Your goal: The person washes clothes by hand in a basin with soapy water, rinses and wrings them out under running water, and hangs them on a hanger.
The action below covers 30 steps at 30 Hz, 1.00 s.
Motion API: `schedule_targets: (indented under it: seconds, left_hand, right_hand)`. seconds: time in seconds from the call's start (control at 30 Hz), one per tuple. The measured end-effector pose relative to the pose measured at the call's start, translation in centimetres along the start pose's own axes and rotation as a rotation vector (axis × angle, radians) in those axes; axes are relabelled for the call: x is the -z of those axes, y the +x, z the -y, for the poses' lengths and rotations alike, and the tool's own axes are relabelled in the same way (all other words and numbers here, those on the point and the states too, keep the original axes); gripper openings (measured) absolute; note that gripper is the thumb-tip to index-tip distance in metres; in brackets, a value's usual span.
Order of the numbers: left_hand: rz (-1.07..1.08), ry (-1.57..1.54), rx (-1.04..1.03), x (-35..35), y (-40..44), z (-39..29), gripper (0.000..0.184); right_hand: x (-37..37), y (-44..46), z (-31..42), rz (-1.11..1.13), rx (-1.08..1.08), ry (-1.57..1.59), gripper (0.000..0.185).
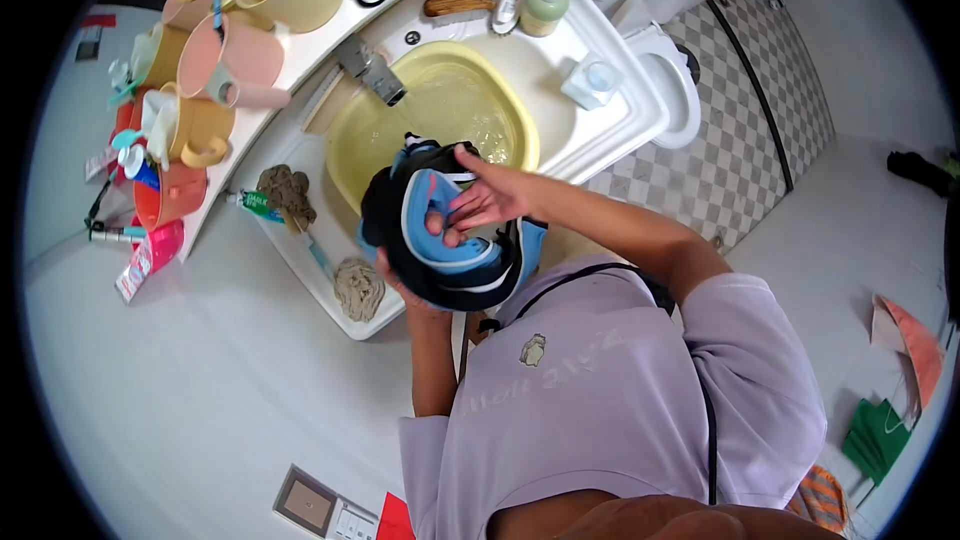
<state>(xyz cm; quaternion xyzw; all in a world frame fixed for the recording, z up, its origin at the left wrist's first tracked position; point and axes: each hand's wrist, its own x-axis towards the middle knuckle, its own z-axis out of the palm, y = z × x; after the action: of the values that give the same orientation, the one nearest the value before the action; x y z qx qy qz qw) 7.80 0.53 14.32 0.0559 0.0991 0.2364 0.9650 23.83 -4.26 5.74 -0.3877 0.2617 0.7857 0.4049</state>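
A bundle of black and light-blue fabric with white trim [425, 240] is held over the near edge of a yellow basin [532, 130]; its exact kind is unclear. My left hand [398, 285] grips the fabric's lower left side, most of its fingers hidden beneath. Against the blue inner face rests my right hand [490, 198], thumb raised and apart, the other fingers loosely bent and touching the cloth. Clear water [440, 105] stands in the basin under a metal faucet [375, 72].
A wooden-handled brush [460, 6], a pump bottle [544, 8] and a clear container [592, 82] stand on the white sink [625, 120]. Cups with toothbrushes, including a pink cup [230, 58], line the left shelf. A toilet [665, 90] is at the right.
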Motion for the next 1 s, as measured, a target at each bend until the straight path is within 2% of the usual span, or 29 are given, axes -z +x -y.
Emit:
schedule_targets:
  seconds: [0.1, 0.17, 0.27, 0.3, 0.4, 0.43, 0.47, 0.53, 0.63, 0.73, 0.8, 0.87, 0.93, 0.97, 1.0]
  left_hand:
    - [0.059, -0.006, 0.029, -0.2, 0.1, 0.7, 0.088]
    - [0.077, -0.051, 0.036, 0.6, -0.3, 1.2, 0.088]
    - [-0.149, -0.024, 0.053, 2.5, -2.2, 0.9, 0.085]
    - [-0.224, -0.007, 0.084, 2.1, -2.5, 0.8, 0.08]
    - [-0.449, 0.286, 0.342, 2.3, -2.1, -1.2, 0.068]
    - [-0.677, 0.426, 0.305, 1.8, -1.6, -1.1, 0.054]
    - [-0.781, 0.443, 0.394, 1.7, -1.0, -1.2, 0.051]
    - [-0.776, 0.664, 0.5, 4.1, 0.1, -1.2, 0.045]
    - [-0.679, 0.524, 0.433, 6.7, 0.7, 0.0, 0.04]
    - [-0.589, 0.554, 0.328, 7.2, -0.5, -0.3, 0.049]
    - [-0.587, 0.306, 0.212, 7.1, -1.5, -0.7, 0.055]
    - [-0.547, 0.131, 0.133, 7.6, -1.5, -1.0, 0.068]
    - [-0.658, 0.349, 0.043, 7.1, -0.6, -0.8, 0.064]
    - [-0.65, 0.353, 0.028, 7.2, -0.8, -1.1, 0.061]
    - [-0.633, 0.356, 0.019, 7.4, -0.8, -1.4, 0.059]
  right_hand:
    - [-1.5, 0.8, -2.3, 0.426, 0.14, -0.023, 0.104]
    - [-1.6, 6.4, -3.3, 0.586, 0.261, 0.152, 0.097]
    - [-5.3, 2.9, -1.5, 0.589, 0.422, 0.362, 0.082]
    - [-5.1, 3.7, -0.6, 0.661, 0.28, 0.414, 0.062]
    - [-4.4, 7.9, 1.5, 0.472, 0.305, 0.054, 0.051]
    - [-4.4, 7.9, 2.0, 0.354, 0.289, -0.092, 0.047]
    - [-4.4, 7.8, 2.6, 0.18, 0.409, -0.426, 0.048]
    - [-5.2, 6.0, 3.7, -0.204, 0.619, -1.095, 0.049]
    - [-6.2, 7.2, 4.6, -0.266, 0.796, -1.554, 0.057]
    - [-6.9, 5.5, 4.4, -0.256, 0.776, -1.624, 0.062]
    - [-7.7, 5.2, 3.9, -0.309, 0.707, -1.791, 0.061]
    - [-8.1, 6.2, 2.9, -0.27, 0.756, -2.016, 0.054]
    - [-10.7, 3.1, 1.9, -0.201, 0.63, -2.126, 0.065]
    - [-10.4, 4.7, 1.5, -0.246, 0.661, -2.172, 0.078]
    - [-10.3, 4.5, 1.9, -0.166, 0.764, -1.962, 0.079]
